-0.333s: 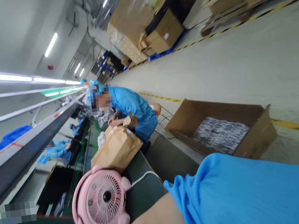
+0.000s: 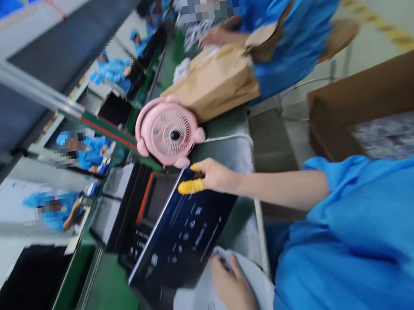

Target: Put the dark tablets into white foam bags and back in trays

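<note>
My right hand [image 2: 215, 175], with yellow finger cots on its finger and thumb, grips the upper edge of a black flat box [image 2: 186, 229] printed with white icons and text. The box is tilted up over the green work surface. Lower down, my left hand [image 2: 232, 279] has its fingers curled at the edge of whitish sheet-like material [image 2: 201, 304]; what lies between them is blurred. Behind the held box stands an open black box [image 2: 159, 195] with an orange-red edge. A pink fan [image 2: 169, 133] is just beyond my right hand.
A brown paper bag [image 2: 219, 79] stands behind the fan, near a co-worker in blue [image 2: 289, 25]. A large carton [image 2: 373, 80] with grey-white items is on the floor at right. Other workers [image 2: 88, 148] sit across the line. A white cable [image 2: 231, 137] runs from the fan.
The view has swung down and left, so the fan and paper bag appear higher and further right. Both hands and the black printed box are now in sight; before, only my right arm showed.
</note>
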Action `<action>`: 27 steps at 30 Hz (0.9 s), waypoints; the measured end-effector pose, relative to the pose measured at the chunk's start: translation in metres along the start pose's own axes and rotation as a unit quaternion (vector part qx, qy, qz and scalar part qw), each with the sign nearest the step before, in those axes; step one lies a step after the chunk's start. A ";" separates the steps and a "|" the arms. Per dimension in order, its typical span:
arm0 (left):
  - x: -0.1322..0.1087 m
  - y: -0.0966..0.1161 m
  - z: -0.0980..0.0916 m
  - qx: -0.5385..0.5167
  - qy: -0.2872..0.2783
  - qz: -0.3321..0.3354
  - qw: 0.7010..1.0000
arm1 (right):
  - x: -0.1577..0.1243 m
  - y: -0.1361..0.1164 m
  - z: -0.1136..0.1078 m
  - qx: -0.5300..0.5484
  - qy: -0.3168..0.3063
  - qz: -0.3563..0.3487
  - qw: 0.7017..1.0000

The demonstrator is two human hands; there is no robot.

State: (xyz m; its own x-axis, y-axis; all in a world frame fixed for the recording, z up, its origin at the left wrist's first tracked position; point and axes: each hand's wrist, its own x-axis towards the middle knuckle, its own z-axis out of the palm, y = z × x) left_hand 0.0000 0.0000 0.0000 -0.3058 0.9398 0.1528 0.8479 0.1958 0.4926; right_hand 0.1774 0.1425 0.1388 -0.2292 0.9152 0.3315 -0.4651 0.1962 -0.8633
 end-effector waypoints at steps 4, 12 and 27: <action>0.003 -0.010 -0.003 0.057 0.019 -0.080 0.995 | -0.004 0.008 -0.005 -0.024 0.025 0.006 0.999; 0.000 -0.001 -0.001 0.075 0.046 -0.102 0.991 | -0.021 0.009 -0.023 -0.057 0.080 0.016 0.995; -0.018 -0.030 -0.042 -0.180 0.127 -0.200 0.955 | -0.031 0.010 -0.004 -0.020 0.061 0.048 0.997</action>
State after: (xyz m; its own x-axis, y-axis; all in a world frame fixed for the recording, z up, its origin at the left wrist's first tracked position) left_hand -0.0381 -0.0342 0.0182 -0.7077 0.7030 0.0705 0.4510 0.3726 0.8110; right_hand 0.1831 0.1171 0.1182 -0.1634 0.9662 0.1993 -0.4103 0.1172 -0.9044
